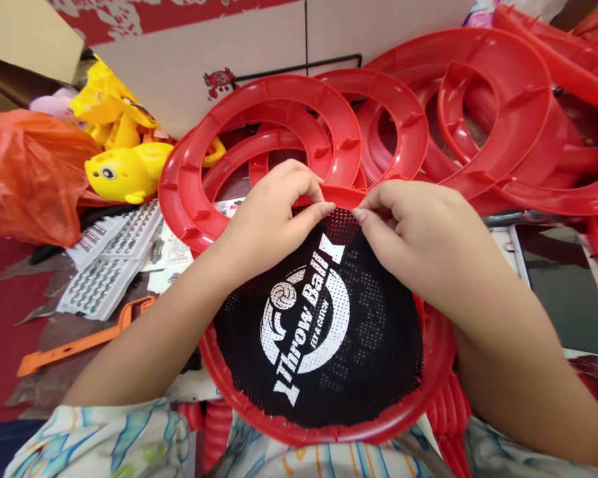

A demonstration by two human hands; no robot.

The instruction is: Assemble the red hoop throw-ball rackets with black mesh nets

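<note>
Fingers (313,214) of L hand (272,222) pinch narrow on black mesh (359,345) at its far edge; R hand (421,229) pinches same edge just beside, tips nearly touching; risk: uneven pull by the 2 could slip edge off red ring (323,435) or tear holes; mesh spreads from fingertips back toward wrists.

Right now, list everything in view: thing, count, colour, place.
bottom ring: one, red, on the lap
black mesh: one, black with white print, stretched over the bottom ring
loose rings: many, red, piled at top and right
toy animals: two or more, yellow, upper left
plastic bag: one, orange, far left
blister cards: several, pale, left of centre
flat strip: one, orange, lower left
cardboard box: one, white and red, top
left hand: one, pinching the mesh's far edge
right hand: one, pinching that edge too
</note>
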